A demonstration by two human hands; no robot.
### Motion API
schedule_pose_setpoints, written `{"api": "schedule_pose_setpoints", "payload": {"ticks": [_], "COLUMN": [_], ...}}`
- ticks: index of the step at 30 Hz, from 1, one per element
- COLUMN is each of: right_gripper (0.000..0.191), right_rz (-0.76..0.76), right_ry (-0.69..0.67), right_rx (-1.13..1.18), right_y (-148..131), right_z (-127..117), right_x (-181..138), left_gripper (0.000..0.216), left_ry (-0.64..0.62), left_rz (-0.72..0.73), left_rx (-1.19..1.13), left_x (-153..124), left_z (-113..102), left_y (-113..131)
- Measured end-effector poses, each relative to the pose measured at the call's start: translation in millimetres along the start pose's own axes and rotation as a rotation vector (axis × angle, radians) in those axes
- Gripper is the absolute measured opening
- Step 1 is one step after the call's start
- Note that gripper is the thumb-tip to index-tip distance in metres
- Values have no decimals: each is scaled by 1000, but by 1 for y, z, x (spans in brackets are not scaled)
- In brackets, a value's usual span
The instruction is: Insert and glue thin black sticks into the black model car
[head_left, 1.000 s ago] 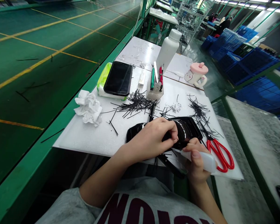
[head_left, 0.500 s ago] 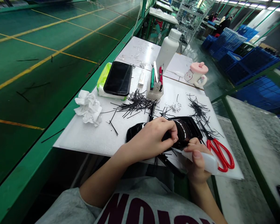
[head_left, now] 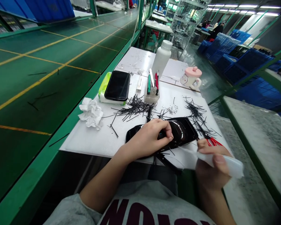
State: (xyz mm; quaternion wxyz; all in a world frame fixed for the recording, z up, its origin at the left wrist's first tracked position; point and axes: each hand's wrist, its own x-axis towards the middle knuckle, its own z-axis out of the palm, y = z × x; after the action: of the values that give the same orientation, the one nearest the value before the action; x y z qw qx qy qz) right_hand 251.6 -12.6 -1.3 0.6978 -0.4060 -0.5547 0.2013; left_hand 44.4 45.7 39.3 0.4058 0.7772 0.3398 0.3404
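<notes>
Two hands (head_left: 150,139) (head_left: 212,167), one mug (head_left: 189,79), one bottle (head_left: 161,59).

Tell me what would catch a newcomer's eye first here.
The glossy black curved piece gripped by the left hand stands out at the front of the white board, while the right hand holds a white plastic object beside it. Thin black strands lie in messy heaps across the board, and blue crates fill the far right.
</notes>
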Motion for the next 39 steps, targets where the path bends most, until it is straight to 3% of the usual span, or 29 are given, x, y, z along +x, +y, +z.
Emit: {"api": "schedule_pose_setpoints", "payload": {"ticks": [2, 5, 7, 9, 13, 19, 24, 25, 28, 31, 35, 39], "right_gripper": [16, 22, 42, 50, 39, 31, 42, 38, 27, 16, 21, 34], "right_rz": [23, 165, 304, 373, 391, 385, 371, 358, 274, 153, 130, 222], "right_ry": [96, 126, 8, -134, -228, -166, -80, -119, -453, -566, -568, -352], "right_rx": [-4, -276, -591, -825, -864, -909, -990, -999, -966, -940, -915, -701], "right_y": [-6, -3, 11, 31, 76, 107, 73, 63, 40, 38, 36, 5], "right_z": [-15, -48, -72, -94, -115, -116, -117, -114, -95, -75, -68, -64], "right_x": [17, 50, 73, 94, 122, 137, 113, 103, 72, 52, 55, 61], "left_gripper": [17, 19, 19, 19, 20, 19, 19, 19, 19, 20, 20, 21], "left_ry": [-1, 6, 16, 15, -40, -80, -30, -32, -59, -64, -56, -50], "left_rz": [-14, -35, -35, -5, 100, 104, 107, 99, 67, 54, -22, -77], "left_rx": [-1, 20, 51, 91, 132, 95, 73, 68, 50, 44, 8, -21], "left_x": [0, 0, 0, -1, -3, -1, 0, -1, -1, -1, -3, -3], "left_z": [-1, 1, 3, 7, 12, 13, 14, 13, 13, 13, 14, 16], "left_y": [1, 4, 6, 9, 15, 11, 7, 7, 8, 9, 11, 13]}}
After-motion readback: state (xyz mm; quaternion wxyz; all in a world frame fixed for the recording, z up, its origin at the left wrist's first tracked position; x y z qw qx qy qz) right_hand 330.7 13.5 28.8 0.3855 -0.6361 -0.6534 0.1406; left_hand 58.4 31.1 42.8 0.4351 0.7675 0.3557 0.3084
